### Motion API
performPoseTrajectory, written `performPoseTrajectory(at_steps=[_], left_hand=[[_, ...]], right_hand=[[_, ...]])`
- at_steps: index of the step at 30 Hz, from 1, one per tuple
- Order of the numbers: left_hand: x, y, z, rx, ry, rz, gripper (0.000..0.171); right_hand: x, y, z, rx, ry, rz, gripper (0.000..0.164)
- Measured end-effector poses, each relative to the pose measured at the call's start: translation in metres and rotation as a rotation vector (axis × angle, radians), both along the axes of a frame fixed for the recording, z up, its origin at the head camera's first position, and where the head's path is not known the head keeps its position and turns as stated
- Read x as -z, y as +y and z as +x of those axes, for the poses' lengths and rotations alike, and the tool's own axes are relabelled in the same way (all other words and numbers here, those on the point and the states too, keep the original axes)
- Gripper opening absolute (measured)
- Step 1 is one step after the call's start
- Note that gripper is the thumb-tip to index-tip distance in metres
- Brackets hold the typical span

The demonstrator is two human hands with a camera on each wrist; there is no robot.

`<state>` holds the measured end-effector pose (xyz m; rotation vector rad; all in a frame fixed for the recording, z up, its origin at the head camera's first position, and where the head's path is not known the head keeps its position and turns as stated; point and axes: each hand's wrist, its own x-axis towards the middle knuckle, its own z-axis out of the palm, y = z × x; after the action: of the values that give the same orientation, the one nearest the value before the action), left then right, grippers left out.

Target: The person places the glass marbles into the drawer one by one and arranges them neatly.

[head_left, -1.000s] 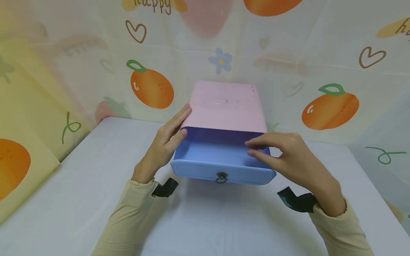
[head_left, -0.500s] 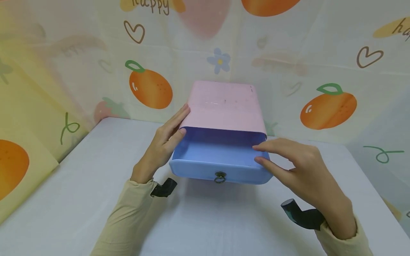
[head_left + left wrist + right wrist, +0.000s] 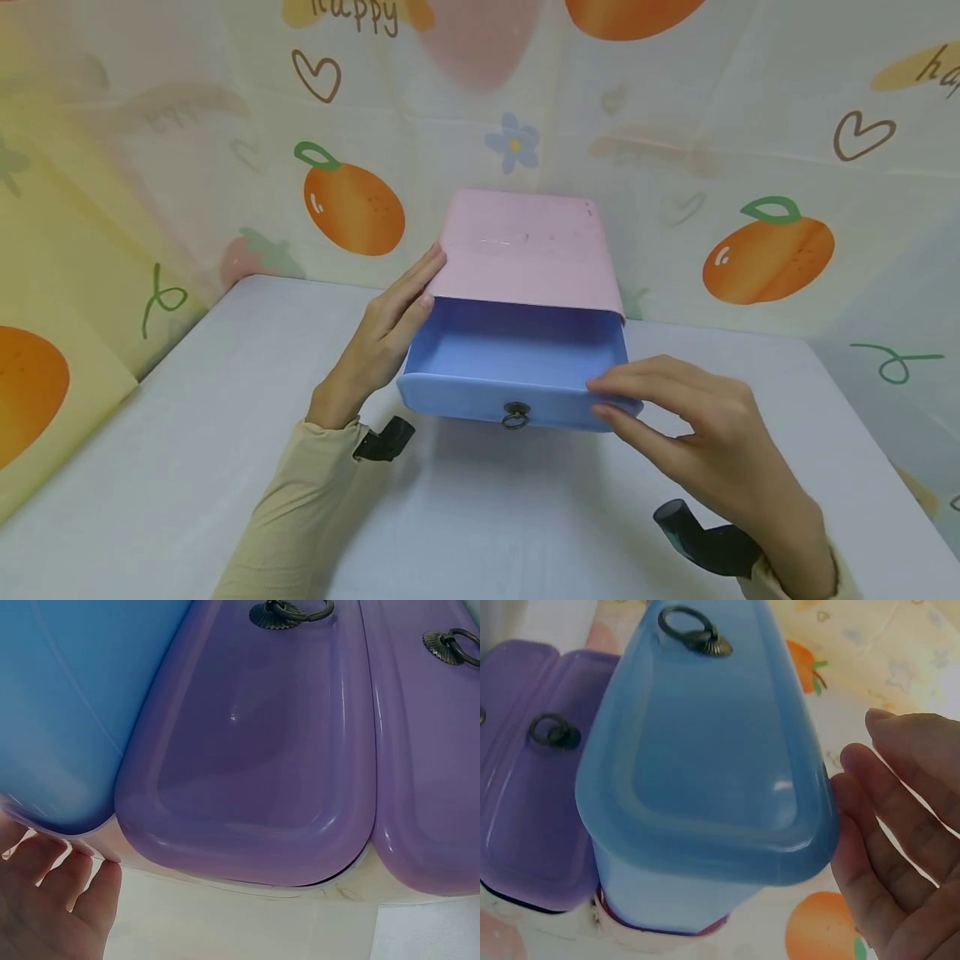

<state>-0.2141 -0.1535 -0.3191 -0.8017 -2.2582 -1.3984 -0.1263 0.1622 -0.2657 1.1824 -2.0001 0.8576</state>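
A small cabinet with a pink top (image 3: 528, 250) stands tilted in front of me. Its top blue drawer (image 3: 457, 396) is pulled well out, and the inside shows nothing in it. A bronze ring pull (image 3: 516, 415) hangs on the drawer front. My left hand (image 3: 375, 342) rests along the cabinet's left side, fingers straight, thumb near the opening. At the drawer's right front corner is my right hand (image 3: 705, 433), fingertips right at the rim and thumb held apart, lower down. Below the blue drawer, an upper purple drawer (image 3: 247, 765) and a lower purple drawer (image 3: 431, 772) are closed.
A white-covered table (image 3: 480, 517) lies under the cabinet. Close behind it hangs a cloth backdrop (image 3: 645, 167) printed with oranges, hearts and flowers. Black curved pieces (image 3: 384, 439) sit at both wrists, by the beige sleeves.
My right hand has drawn back from over the drawer's inside and come down to its right front corner. The left hand and the cabinet stay about where they were; the drawer remains out.
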Motion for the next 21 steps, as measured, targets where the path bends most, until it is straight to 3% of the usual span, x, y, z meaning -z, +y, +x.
performPoseTrajectory(at_steps=[5, 13, 16, 21], left_hand=[[0.000, 0.000, -0.001, 0.003, -0.002, 0.002, 0.049], [-0.001, 0.001, 0.000, 0.008, -0.015, 0.007, 0.049], [-0.001, 0.001, 0.001, 0.003, -0.023, 0.007, 0.049], [-0.001, 0.000, 0.000, -0.005, -0.025, 0.003, 0.049]], right_hand=[[0.004, -0.001, 0.005, -0.003, -0.002, -0.040, 0.031], [0.010, -0.006, 0.010, -0.086, -0.042, -0.051, 0.028], [0.010, -0.006, 0.014, -0.083, -0.108, 0.001, 0.027], [0.012, -0.007, 0.021, -0.006, -0.273, 0.121, 0.027]])
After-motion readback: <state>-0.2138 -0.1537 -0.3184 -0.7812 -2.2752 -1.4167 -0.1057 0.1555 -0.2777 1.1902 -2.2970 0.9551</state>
